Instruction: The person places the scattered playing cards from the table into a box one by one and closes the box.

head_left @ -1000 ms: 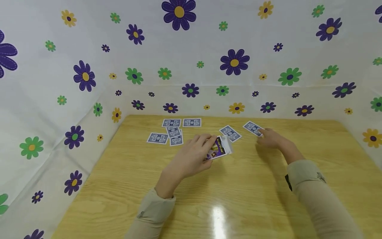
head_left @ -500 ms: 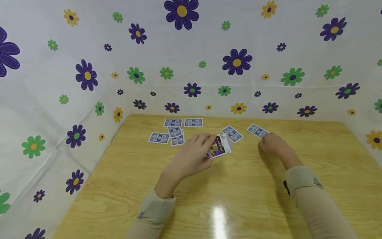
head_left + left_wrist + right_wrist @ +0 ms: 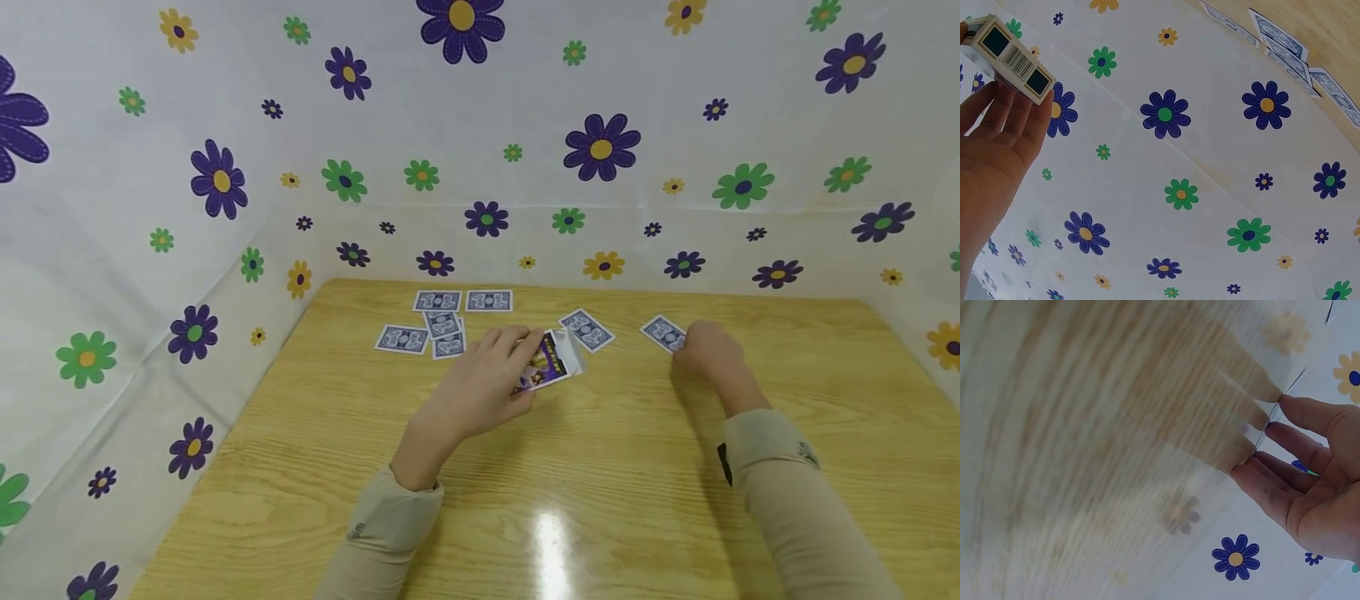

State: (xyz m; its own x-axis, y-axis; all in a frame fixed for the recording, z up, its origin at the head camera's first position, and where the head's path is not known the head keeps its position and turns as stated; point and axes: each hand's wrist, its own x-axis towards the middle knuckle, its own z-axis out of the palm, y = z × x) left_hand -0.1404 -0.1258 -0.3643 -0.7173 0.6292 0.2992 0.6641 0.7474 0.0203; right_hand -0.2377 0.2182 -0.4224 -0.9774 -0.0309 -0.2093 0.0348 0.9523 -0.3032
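Observation:
My left hand (image 3: 480,379) grips a purple-and-white playing card box (image 3: 545,365) above the table, its white end flap standing out to the right. In the left wrist view a barcode shows on the end of the box (image 3: 1013,59), fingers along its underside. Farther right, the fingertips of my right hand (image 3: 712,358) press on the near end of a face-down playing card (image 3: 662,332) with a blue back. Seen edge-on in the right wrist view, this card (image 3: 1297,379) lies flat under the extended fingers. Another face-down card (image 3: 587,331) lies between the hands.
Several more face-down cards lie at the back left, some overlapping, such as the upright one (image 3: 448,343) and the one beside it (image 3: 490,302). The wooden table (image 3: 337,417) meets a white flower-print cloth (image 3: 420,83) at the back and sides.
The card under my right fingertips has slid to the right, the hand moving with it. My left hand keeps its grip on the box in nearly the same place.

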